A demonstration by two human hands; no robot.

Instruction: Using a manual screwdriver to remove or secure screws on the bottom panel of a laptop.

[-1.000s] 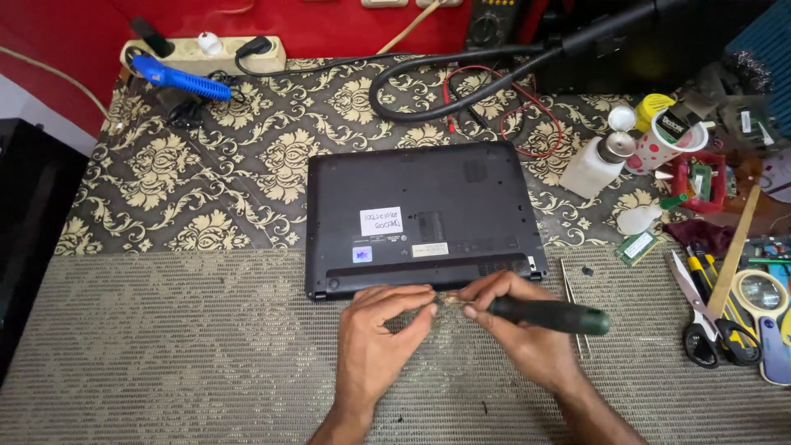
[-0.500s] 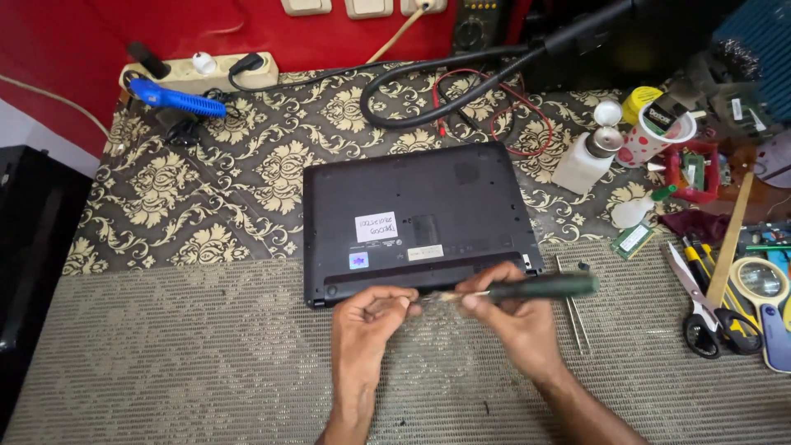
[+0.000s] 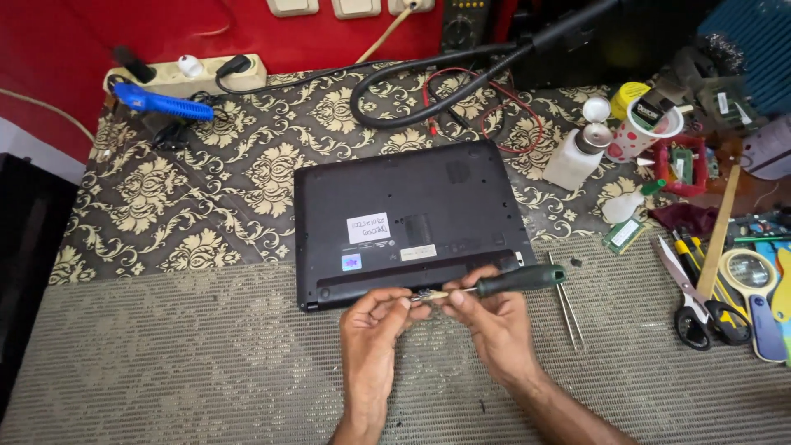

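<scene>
Two hands meet just in front of the near edge of an upturned laptop (image 3: 408,222); the right hand (image 3: 486,317) is curled around a screwdriver (image 3: 515,280), fingers wrapped narrowly on its dark green handle, thumb pressing from below, wrist bent so the forearm runs off toward the lower right; the thin metal shaft lies nearly level and points left toward the other hand. The left hand (image 3: 375,317) is raised with its fingertips pinched close at the tip of the shaft, holding something small and pale there; what exactly it is cannot be told at this size; its forearm comes straight up from the bottom edge.

The laptop is a flat matte black slab with rounded corners, underside up, bearing a white paper label and smaller stickers; it rests half on a ribbed grey woven mat (image 3: 165,363) and half on a cloth (image 3: 222,189) patterned with cream damask on dark ground. Just right of the screwdriver lie slim steel tweezers (image 3: 566,301); further right, scissors (image 3: 688,288) with black loops, a wooden stick (image 3: 718,227) and a round magnifier (image 3: 746,268). Behind the laptop a thick black hose (image 3: 428,78) loops beside thin red wires (image 3: 486,107); a white plastic bottle (image 3: 577,156) stands near a dotted paper cup (image 3: 647,128); a blue tool (image 3: 161,103) lies by a cream power strip (image 3: 194,74) at the far left.
</scene>
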